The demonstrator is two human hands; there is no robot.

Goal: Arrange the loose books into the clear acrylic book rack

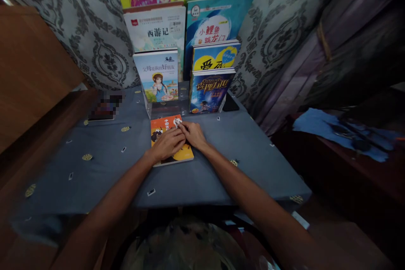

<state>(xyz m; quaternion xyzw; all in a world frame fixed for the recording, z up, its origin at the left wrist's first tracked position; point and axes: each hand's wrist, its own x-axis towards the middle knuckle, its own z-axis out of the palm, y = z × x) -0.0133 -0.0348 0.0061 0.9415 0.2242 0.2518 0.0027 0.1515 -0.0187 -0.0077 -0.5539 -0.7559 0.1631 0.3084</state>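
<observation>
Clothing [183, 244] fills bottom centre | left hand [168, 143] lies flat on orange book [166, 125], frame centre | right hand [193, 134] touches its right side, fingers bent, grip unclear | upright books [160, 76], top centre

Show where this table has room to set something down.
The widest free patch of cloth lies left of the orange book, nearer than the dark item. Another lies between the right forearm and the table's right edge. Crowded: the back, with standing books and a flat black thing, and the orange book, under the left hand and right hand.
</observation>
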